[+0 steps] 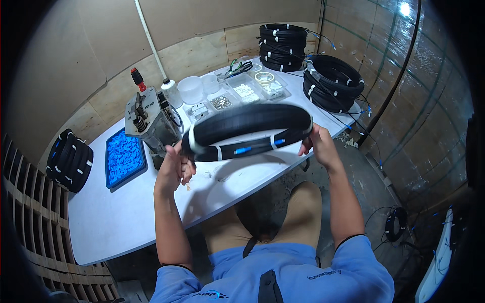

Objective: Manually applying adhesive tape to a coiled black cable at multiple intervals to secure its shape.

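Between my two hands a coil of black cable hangs tilted above the white table, slightly blurred. White ties wrap it in several places, and two blue connectors show along its near side. My left hand grips the coil's left end, its fingers curled at the edge. At the opposite end, my right hand closes on the rim with the thumb on the outside. A grey metal bench machine with a red-and-black handle stands just beyond my left hand.
Blue tray of small blue parts lies left on the white table. Clear boxes of small parts, a bottle and pliers sit at the back. Stacked coils stand back right and back; more coils stand far left.
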Available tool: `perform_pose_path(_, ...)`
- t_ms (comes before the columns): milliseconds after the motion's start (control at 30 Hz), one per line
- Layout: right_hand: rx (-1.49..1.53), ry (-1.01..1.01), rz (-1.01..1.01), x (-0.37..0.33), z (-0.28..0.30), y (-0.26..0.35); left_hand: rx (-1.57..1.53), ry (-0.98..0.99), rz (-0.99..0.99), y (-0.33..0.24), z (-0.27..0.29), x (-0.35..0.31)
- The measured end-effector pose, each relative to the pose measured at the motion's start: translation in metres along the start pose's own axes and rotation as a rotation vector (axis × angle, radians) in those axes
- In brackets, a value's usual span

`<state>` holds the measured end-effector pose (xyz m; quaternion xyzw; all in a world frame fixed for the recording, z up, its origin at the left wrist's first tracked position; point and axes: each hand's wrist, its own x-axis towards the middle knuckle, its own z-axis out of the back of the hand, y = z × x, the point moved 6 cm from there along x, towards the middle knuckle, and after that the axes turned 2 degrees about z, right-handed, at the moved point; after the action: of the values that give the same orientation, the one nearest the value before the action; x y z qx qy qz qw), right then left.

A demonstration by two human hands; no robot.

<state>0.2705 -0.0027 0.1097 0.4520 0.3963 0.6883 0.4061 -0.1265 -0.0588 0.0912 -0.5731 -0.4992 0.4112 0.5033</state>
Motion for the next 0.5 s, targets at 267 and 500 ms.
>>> perform_pose_path(267,-0.335,-0.216,-0.207,0.002,0.008,-0.028,0.568,-0.101,-0.108,0.002,0.001,0.008)
perform_pose_path(500,0.214,-0.269,-0.25,-0.002,-0.019,-0.063,-0.092,-0.395,-0.075,0.024,-0.036,0.023)
